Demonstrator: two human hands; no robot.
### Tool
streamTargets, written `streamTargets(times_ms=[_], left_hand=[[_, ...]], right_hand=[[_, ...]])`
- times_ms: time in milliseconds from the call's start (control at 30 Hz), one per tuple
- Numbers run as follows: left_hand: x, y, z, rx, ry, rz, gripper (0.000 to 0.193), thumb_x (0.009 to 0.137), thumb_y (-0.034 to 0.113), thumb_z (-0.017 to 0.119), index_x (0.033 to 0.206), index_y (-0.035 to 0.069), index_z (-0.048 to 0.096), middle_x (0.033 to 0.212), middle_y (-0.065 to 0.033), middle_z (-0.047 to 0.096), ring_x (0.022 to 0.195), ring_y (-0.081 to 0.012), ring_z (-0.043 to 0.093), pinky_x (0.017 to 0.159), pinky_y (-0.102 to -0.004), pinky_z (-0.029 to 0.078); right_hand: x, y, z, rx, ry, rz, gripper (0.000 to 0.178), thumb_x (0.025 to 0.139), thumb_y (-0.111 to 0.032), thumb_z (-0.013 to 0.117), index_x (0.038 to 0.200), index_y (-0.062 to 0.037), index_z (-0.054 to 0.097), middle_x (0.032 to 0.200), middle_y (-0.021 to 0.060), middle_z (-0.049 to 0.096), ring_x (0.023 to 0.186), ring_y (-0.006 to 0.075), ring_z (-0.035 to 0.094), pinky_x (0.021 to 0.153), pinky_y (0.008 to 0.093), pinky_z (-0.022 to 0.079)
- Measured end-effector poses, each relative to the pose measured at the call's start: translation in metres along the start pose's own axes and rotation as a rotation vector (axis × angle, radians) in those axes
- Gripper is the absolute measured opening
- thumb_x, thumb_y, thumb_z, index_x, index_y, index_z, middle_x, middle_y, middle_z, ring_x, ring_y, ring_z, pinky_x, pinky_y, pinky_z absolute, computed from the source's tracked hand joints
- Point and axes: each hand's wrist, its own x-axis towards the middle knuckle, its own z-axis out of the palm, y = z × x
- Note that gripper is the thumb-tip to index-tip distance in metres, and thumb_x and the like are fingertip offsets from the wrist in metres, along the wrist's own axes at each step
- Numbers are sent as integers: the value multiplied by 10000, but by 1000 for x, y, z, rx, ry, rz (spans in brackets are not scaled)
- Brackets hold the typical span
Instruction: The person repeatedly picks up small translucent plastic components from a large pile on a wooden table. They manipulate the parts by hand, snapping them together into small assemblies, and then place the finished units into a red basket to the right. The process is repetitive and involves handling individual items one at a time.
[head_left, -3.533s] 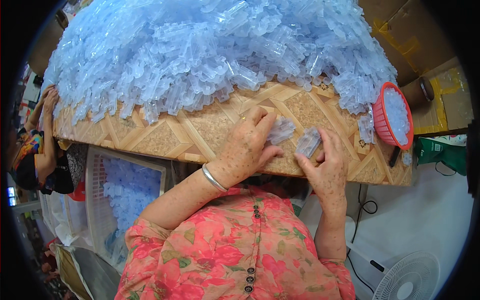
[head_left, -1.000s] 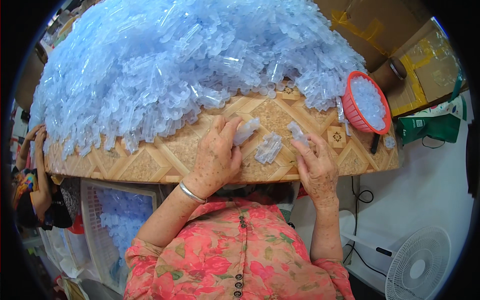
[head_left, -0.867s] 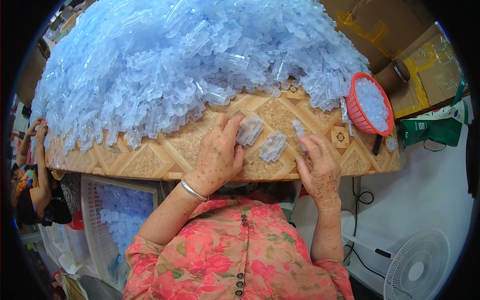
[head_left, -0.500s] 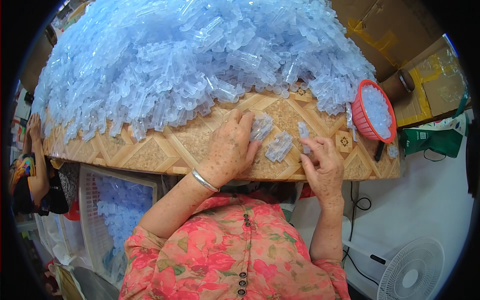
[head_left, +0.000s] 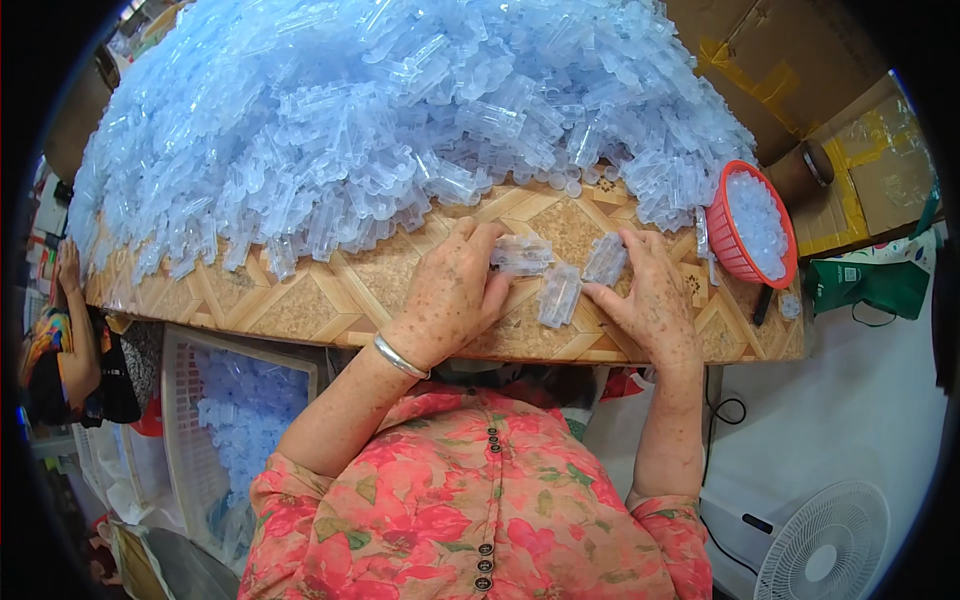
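My left hand (head_left: 452, 290), with a silver bangle at the wrist, is closed at the left end of a clear plastic piece (head_left: 524, 255) just above the tabletop. Between the thumb and fingers of my right hand (head_left: 652, 300) is another clear plastic piece (head_left: 604, 260), standing at a slant. A third clear piece (head_left: 559, 296) lies on the table between the hands, near the right thumb. Beyond them a large heap of bluish clear plastic pieces (head_left: 380, 130) covers most of the wood-patterned table (head_left: 350, 295).
A red basket (head_left: 729, 240) of small clear pieces stands at the table's right end, beside a black marker-like stick (head_left: 762, 305). Below left is a white crate (head_left: 185, 420) of similar pieces. A white fan (head_left: 822, 560) sits lower right. Another person's hand (head_left: 67, 268) shows at far left.
My right hand has moved slightly up and right, its piece now tilted and more visible. The piece by my left hand has turned level, and the middle piece now stands more lengthwise.
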Motion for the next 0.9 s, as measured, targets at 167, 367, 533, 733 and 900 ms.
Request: streamTargets(times_ms=[167, 367, 533, 733, 900], left_hand=[[1, -5, 1, 22, 33, 32, 356, 874, 110, 731, 1195, 7, 616, 936, -154, 601, 734, -312, 647, 725, -439, 519], [1, -3, 0, -315, 33, -149, 306, 923, 60, 726, 1197, -13, 610, 875, -109, 712, 749, -185, 725, 676, -310, 569], [-3, 7, 7, -707, 7, -306, 312, 968, 3, 674, 1258, -7, 560, 955, -62, 712, 861, -75, 711, 696, -230, 571], [-11, 16, 9, -1041, -42, -274, 322, 992, -28, 612, 1300, 10, 524, 1106, -40, 660, 1007, -79, 667, 816, -244, 565], [-10, 16, -6, -1682, -182, -425, 267, 1031, 98, 633, 1280, 48, 553, 1178, -28, 627, 1095, -112, 637, 937, -291, 549]], right_hand=[[2, -1, 5, 28, 23, 36, 736, 759, -320, 881, 1351, -11, 574, 1274, 145, 585, 1195, 368, 618, 960, 483, 525], [-2, -9, 9, 246, 169, 178, 747, 727, -256, 910, 1350, -17, 575, 1224, 125, 608, 986, 253, 674, 825, 378, 565], [-23, -59, 12, 769, 58, 215, 805, 729, -218, 939, 1399, -8, 545, 1321, 139, 605, 957, 172, 673, 687, 286, 576], [-22, -63, 38, 860, 184, 62, 855, 724, -187, 934, 1442, 5, 509, 1367, 152, 588, 1169, 243, 650, 909, 369, 599], [-23, -62, 32, 798, 208, -88, 845, 709, -174, 921, 1436, -20, 518, 1381, 157, 584, 1207, 279, 636, 1001, 404, 559]])
